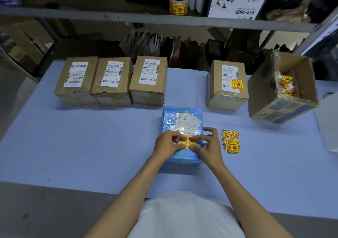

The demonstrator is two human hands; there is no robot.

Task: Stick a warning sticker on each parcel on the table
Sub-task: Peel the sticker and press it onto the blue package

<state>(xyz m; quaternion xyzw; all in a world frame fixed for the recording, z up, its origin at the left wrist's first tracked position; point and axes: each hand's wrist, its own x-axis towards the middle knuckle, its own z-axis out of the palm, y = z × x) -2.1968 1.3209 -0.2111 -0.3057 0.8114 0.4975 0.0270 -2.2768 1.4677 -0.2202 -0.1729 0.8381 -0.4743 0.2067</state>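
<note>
- As laid nearest the person, a blue parcel (182, 117) is found flat on the table (91, 137), its long axis running near to far, with a white shipping label on its far half.
- A yellow warning sticker (188, 142) is held against the near end of the parcel's top face. Its left edge is pinched by the left hand (168, 144) and its right edge by the right hand (208, 144), fingers curled on both.
- A fanned pile of loose stickers (231, 140) is set just right of the parcel.
- A row of three brown boxes (112, 81) is ranged side by side at far left, labels up.
- A fourth brown box (226, 87) stands apart to the right, with an applied sticker (236, 84) overlapping its label.
- An open carton (285, 109) is tilted at far right, and torn sticker scraps (286, 85) are contained in it.
- A sticker roll (178, 4) is kept on the shelf (91, 14) beyond.
</note>
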